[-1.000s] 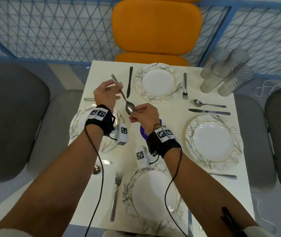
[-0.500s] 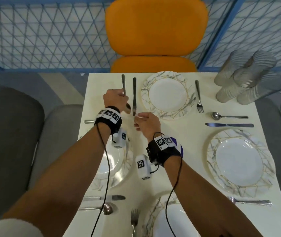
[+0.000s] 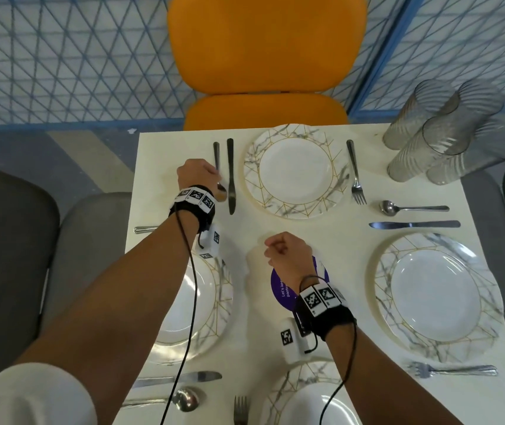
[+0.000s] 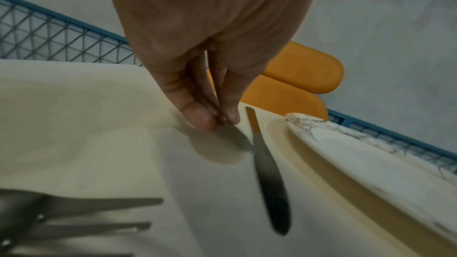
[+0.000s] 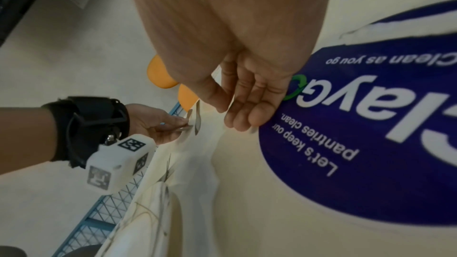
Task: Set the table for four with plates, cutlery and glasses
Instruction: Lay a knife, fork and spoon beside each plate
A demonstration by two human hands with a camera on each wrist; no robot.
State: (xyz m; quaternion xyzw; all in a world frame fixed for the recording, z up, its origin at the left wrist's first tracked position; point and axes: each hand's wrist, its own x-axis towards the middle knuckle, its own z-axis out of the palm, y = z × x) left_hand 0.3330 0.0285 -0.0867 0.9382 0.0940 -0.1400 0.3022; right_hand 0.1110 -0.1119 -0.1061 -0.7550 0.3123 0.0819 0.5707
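Observation:
My left hand [image 3: 210,173] pinches a spoon [image 3: 218,179] by its handle and holds it low over the table, just left of the knife [image 3: 230,176] at the far plate [image 3: 295,170]. In the left wrist view the fingertips [image 4: 210,122] close on the blurred spoon beside the knife [image 4: 269,173]. My right hand [image 3: 272,248] hovers over the middle of the table, loosely curled and holding nothing; its fingers [image 5: 247,116] look relaxed in the right wrist view. Several ribbed glasses [image 3: 447,130] stand clustered at the far right corner.
Plates lie at the right [image 3: 435,297], left [image 3: 211,302] and near [image 3: 306,403] places, each with cutlery beside it. A fork [image 3: 355,176] lies right of the far plate. A purple sticker [image 3: 280,289] marks the table's middle. An orange chair [image 3: 266,44] stands beyond the far edge.
My right hand let go of the spoon's bowl and drew back to the middle. My left hand carried the spoon forward and down beside the far knife.

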